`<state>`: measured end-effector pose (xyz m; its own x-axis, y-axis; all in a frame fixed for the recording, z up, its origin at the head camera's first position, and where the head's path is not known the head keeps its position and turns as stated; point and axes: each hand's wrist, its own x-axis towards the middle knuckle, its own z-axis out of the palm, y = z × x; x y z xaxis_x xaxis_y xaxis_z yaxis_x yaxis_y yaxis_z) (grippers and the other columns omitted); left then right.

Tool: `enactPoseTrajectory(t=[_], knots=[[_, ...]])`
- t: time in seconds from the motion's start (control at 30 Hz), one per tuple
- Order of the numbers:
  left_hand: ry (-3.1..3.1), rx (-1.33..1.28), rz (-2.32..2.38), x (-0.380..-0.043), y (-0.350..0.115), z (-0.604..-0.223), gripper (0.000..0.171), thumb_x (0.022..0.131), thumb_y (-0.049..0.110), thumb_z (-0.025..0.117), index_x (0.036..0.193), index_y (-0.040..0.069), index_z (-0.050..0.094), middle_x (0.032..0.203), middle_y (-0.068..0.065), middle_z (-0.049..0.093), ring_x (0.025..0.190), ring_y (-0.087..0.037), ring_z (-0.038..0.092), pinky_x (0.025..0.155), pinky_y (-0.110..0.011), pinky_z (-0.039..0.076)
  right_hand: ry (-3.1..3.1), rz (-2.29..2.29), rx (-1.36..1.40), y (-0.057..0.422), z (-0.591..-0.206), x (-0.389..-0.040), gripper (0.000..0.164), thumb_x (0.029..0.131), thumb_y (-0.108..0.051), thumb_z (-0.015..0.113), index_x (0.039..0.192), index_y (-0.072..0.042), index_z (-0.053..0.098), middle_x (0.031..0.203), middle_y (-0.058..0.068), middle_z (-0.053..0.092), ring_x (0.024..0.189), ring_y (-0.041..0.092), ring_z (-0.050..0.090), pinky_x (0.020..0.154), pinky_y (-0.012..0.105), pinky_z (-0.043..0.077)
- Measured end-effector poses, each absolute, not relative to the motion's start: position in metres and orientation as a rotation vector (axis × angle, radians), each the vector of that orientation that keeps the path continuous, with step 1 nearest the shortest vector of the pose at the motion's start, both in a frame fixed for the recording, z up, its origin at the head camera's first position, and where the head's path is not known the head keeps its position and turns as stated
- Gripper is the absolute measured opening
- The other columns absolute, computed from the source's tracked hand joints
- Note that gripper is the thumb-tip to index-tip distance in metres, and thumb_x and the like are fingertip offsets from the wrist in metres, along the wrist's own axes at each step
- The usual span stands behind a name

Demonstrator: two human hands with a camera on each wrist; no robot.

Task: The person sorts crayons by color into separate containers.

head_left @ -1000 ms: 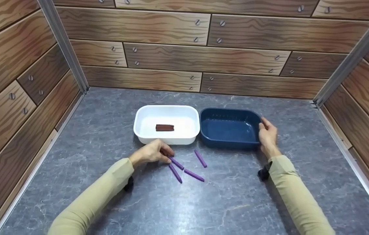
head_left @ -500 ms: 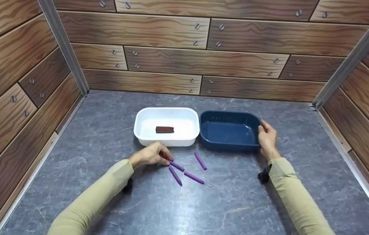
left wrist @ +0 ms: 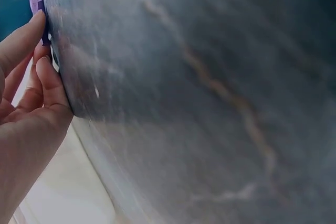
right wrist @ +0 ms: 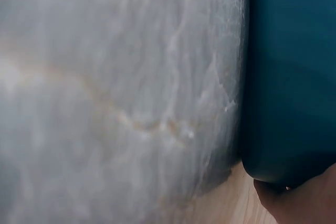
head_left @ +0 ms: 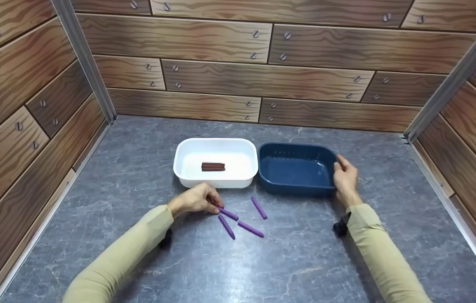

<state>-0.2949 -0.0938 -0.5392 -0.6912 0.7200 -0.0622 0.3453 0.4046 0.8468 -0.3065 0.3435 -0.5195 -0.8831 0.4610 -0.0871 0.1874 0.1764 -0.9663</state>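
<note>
In the head view my left hand (head_left: 198, 198) pinches the upper end of a purple crayon (head_left: 228, 213) on the table, just in front of the white tray (head_left: 217, 184). The left wrist view has thumb and fingertips at the end of that crayon (left wrist: 45, 30). Close by lie more purple crayons: one below (head_left: 226, 227), one to the lower right (head_left: 250, 229) and one in front of the blue tray (head_left: 258, 208). My right hand (head_left: 346, 179) grips the right wall of the dark blue tray (head_left: 297, 188), whose inside shows no objects.
Several brown crayon-like sticks (head_left: 213, 167) lie side by side in the white tray. Both trays stand next to each other on the grey marbled table (head_left: 288, 261). Wood-plank-patterned walls (head_left: 221, 75) close off the back and both sides.
The head view has shifted slightly. Both hands, the crayons and the trays keep their places relative to each other.
</note>
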Motion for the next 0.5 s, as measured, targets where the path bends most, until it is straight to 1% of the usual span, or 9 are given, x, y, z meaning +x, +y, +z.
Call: enactPoseTrajectory(t=[0.23,0.5], knots=[[2.261,0.912,1.183,-0.2948,-0.0927,-0.5371,0.014,0.078,-0.007,0.075,0.092,-0.003,0.075,0.08,-0.019,0.072,0.062,-0.003,0.055,0.055,-0.015,0.043,-2.228,1.771,-0.636,0.3449,-0.5197,-0.3065,0.048,0.106,-0.015,0.034,0.154,-0.013,0.031,0.159,0.01,0.031,0.146,0.023,0.029,0.118,0.034,0.027],[2.219,0.921,1.24,-0.2957,-0.0924,-0.5402,0.01,0.083,-0.002,0.073,0.093,-0.005,0.074,0.081,-0.025,0.069,0.062,-0.007,0.051,0.054,-0.015,0.041,-2.224,1.778,-0.616,0.3447,-0.52,-0.3049,0.048,0.106,-0.014,0.035,0.154,-0.012,0.032,0.158,0.011,0.032,0.145,0.023,0.03,0.117,0.035,0.028]])
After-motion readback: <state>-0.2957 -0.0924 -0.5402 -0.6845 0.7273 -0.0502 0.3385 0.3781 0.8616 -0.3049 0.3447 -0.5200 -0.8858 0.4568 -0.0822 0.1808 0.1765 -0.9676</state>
